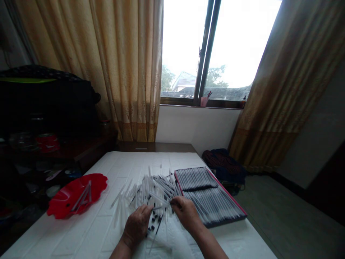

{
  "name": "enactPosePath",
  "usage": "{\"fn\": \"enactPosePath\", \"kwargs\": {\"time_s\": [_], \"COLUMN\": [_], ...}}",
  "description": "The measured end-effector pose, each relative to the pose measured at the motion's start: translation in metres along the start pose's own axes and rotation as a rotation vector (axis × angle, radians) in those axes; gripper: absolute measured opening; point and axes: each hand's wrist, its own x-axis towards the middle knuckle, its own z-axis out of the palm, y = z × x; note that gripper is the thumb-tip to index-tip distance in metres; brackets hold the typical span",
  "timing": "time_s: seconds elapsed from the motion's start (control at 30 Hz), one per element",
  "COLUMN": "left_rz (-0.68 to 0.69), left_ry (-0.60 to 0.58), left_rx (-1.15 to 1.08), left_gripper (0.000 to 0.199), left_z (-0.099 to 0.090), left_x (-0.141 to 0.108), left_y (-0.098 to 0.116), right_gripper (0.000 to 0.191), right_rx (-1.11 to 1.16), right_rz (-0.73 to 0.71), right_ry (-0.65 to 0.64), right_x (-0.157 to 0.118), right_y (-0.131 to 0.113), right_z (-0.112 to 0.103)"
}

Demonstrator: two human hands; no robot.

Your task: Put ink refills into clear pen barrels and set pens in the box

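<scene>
Over a loose pile of slim clear plastic tubes [147, 185] and dark thin rods, my two hands face each other a short way apart. My left hand [137, 223] is closed, thumb and finger pinching the end of a slim grey tube [157, 208] that points right. Fingers of my right hand [185, 211] are pinched together near a small dark tip; what they hold is too small to make out. Several small black caps [152, 227] and a thin dark rod [159, 223] lie on the table below. Beside my right hand is a tray [226, 223] with two rows of filled tubes.
At the left of the white table [88, 233] sits a red scalloped dish [60, 208] holding a few clear tubes. Dark shelving with jars and a red tin [47, 142] stands further left. A pink cup [204, 101] rests on the windowsill; dark cloth [225, 167] lies beyond the table's right edge.
</scene>
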Motion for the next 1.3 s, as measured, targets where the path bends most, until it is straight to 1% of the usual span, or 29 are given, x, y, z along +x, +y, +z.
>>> {"fn": "enactPosePath", "kwargs": {"time_s": [0.3,0.57,0.73,0.93,1.03,1.13,1.23,1.3], "left_rz": [-0.006,0.016,0.024,0.030,0.026,0.030,0.039,0.041], "left_ry": [-0.008,-0.012,-0.009,-0.009,-0.021,-0.027,-0.032,-0.036], "left_rx": [-0.010,-0.004,-0.010,-0.015,-0.022,-0.034,-0.043,-0.046], "left_gripper": [0.030,0.031,0.031,0.032,0.030,0.029,0.030,0.030], "left_z": [-0.003,-0.003,-0.002,-0.002,-0.003,-0.003,-0.003,-0.003], "left_x": [0.002,0.002,0.002,0.002,0.002,0.002,0.002,0.002], "left_y": [0.002,0.001,0.001,0.001,0.001,0.001,0.001,0.000], "right_gripper": [0.018,0.019,0.017,0.014,0.022,0.037,0.054,0.061], "right_rx": [-0.001,-0.008,-0.020,-0.070,-0.102,-0.108,-0.058,0.001], "right_rz": [-0.009,-0.072,-0.090,-0.075,-0.039,0.026,0.097,0.128], "right_ry": [-0.002,-0.020,-0.066,-0.112,-0.096,-0.063,-0.040,-0.028], "right_x": [-0.001,-0.002,0.002,0.003,0.001,-0.001,-0.003,-0.005], "right_y": [-0.004,-0.004,-0.001,0.004,0.007,0.013,0.019,0.021], "right_z": [0.004,0.004,0.001,0.001,0.009,0.022,0.034,0.038]}}
